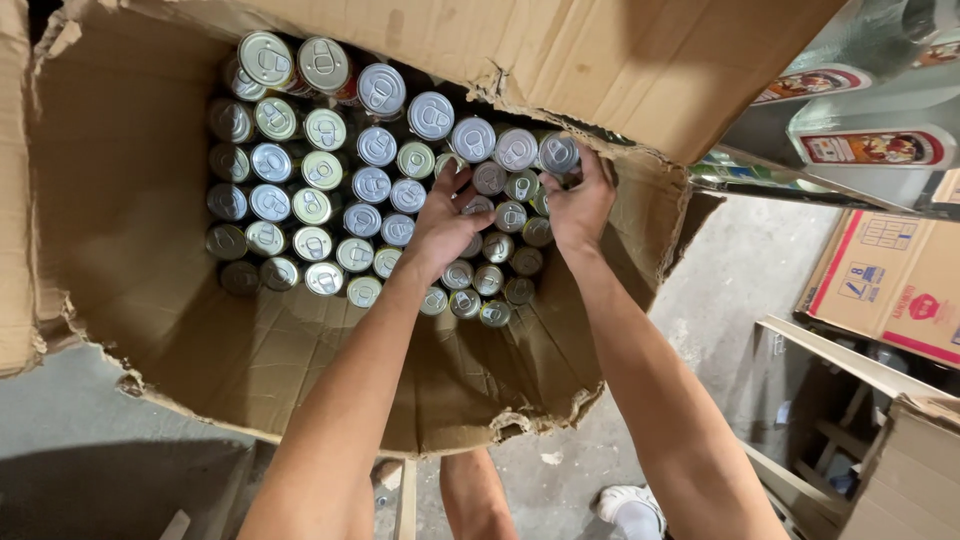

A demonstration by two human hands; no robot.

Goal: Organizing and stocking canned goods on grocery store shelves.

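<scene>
A big open cardboard box holds several rows of silver-topped cans with pull tabs, stacked in layers, the far rows higher. My left hand reaches into the box, its fingers spread over the can tops near the middle right; I cannot tell whether it grips one. My right hand is at the box's right side, fingers curled on a can in the upper row beside the cardboard wall.
The box's torn flaps stick out toward me. Right of it are shelves with packaged goods, a printed carton, another carton and a wooden frame. A concrete floor and my shoe lie below.
</scene>
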